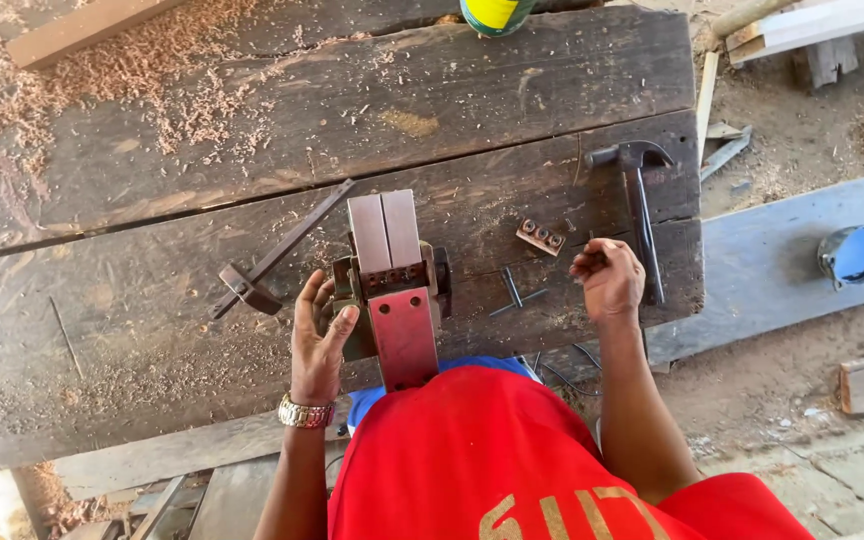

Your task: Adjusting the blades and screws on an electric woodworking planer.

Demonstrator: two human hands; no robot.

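Observation:
A reddish-brown metal tool body (394, 285) with flat plates lies on the dark wooden workbench (252, 150), near its front edge. My left hand (318, 335) rests against the tool's left side, fingers spread on it. My right hand (607, 278) hovers over the bench to the right with fingertips pinched together; whether something small is in them I cannot tell. Two dark bolts (514, 291) lie between the hands. A small brown block with holes (540, 236) sits just beyond them. A claw hammer (640, 205) lies right beside my right hand.
A long dark metal bar with a block end (272, 255) lies left of the tool. Wood shavings (72, 90) cover the bench's far left. A yellow-green can (495, 14) stands at the far edge. A round tin (851, 255) sits on a grey plank at right.

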